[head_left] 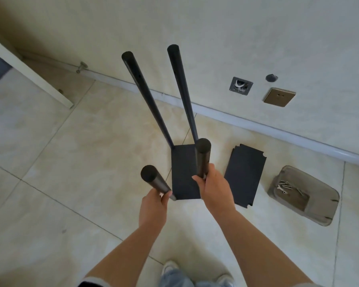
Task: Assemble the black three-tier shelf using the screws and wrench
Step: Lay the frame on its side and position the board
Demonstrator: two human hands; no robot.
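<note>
Step in hand: the person is standing over the half-built shelf frame (pixel 184 172), steadying it upright on the tiled floor (pixel 81 162); one black panel is already sitting at the bottom between four poles.
Left hand (pixel 153 206): its grip is curling round the near-left pole (pixel 153 179), just below the capped top.
Right hand (pixel 214 191): its grip is wrapping the near-right pole (pixel 202 158), thumb lying across the front.
Far poles: the far-left pole (pixel 141 92) and the far-right pole (pixel 180 85) are rising free, splaying apart towards the wall.
Loose shelves: spare black panels (pixel 244 177) are lying flat on the floor just right of the frame, looking like two stacked.
Hardware: screws (pixel 286 186) and what seems a small wrench (pixel 279 187) are resting in a grey tray (pixel 319 204) further right, well apart from both hands.
Progress, as I judge it: one tier of three is in place.
Next move calls for: freeing one hand, bringing a panel between the poles at the middle holes, lining its notched corners up, then fetching screws.
</note>
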